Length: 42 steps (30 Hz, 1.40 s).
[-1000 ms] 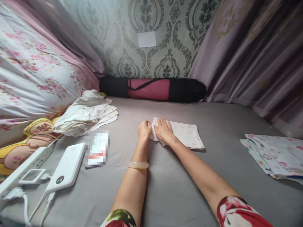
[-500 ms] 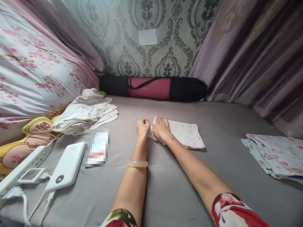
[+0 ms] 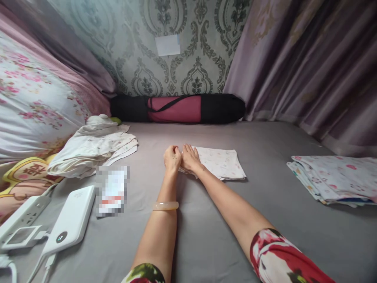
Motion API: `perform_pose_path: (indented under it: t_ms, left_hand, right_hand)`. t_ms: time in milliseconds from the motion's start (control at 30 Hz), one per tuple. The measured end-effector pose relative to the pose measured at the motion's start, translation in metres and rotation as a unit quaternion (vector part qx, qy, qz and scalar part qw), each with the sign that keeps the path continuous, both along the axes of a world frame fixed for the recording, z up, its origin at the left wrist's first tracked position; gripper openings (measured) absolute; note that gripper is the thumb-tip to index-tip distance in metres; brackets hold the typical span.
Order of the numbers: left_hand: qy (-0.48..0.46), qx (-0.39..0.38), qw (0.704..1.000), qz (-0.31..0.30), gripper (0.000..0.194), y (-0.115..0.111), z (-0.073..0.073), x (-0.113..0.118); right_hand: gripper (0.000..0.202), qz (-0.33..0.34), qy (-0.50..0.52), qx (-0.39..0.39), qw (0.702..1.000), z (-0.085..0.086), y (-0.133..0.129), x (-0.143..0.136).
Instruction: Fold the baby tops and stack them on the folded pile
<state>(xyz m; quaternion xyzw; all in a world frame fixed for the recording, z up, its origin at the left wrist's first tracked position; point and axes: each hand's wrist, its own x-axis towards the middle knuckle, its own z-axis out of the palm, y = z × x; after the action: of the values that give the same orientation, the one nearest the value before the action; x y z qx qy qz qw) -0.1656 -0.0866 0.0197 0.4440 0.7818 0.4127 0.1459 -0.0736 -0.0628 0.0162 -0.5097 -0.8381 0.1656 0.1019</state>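
Observation:
A folded white cloth (image 3: 222, 162) with a small faint print lies flat on the grey sheet in front of me. My right hand (image 3: 191, 158) rests palm down on its left part, fingers stretched out. Close beside it, at the cloth's left edge, my left hand (image 3: 172, 158) is closed with the fingers curled. It appears to pinch that edge, though the fingertips are hidden behind the hand. A pale bangle (image 3: 165, 206) sits on my left forearm.
Right: a stack of folded printed cloths (image 3: 335, 179). Left: a crumpled white garment pile (image 3: 88, 147), a blurred packet (image 3: 112, 190), a white power bank (image 3: 70, 220) with cables and a power strip (image 3: 26, 214). A long black-and-red bag (image 3: 173, 109) lies along the wall.
The view has turned slightly right, so most things sit farther left in the picture. Both hands stay at the cloth's left end, now slightly closer together or touching.

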Motion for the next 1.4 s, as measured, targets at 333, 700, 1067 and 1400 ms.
perform_pose_path:
  t_ms: [333, 700, 1067, 1400]
  left_hand:
    - [0.181, 0.012, 0.961, -0.207, 0.035, 0.0, -0.002, 0.042]
    - [0.35, -0.087, 0.879, -0.312, 0.049, -0.008, -0.013, 0.079]
    - [0.371, -0.059, 0.884, -0.277, 0.051, -0.007, -0.013, 0.079]
    - [0.346, -0.109, 0.89, -0.276, 0.05, -0.006, -0.014, 0.077]
  right_hand:
    - [0.058, -0.052, -0.048, 0.038, 0.997, 0.011, -0.014, 0.098]
    - [0.057, -0.041, -0.067, 0.047, 0.996, 0.0, -0.018, 0.125]
    - [0.057, -0.067, -0.059, 0.066, 0.994, 0.003, -0.017, 0.129]
    - [0.056, -0.097, -0.071, 0.041, 0.992, -0.003, -0.016, 0.134]
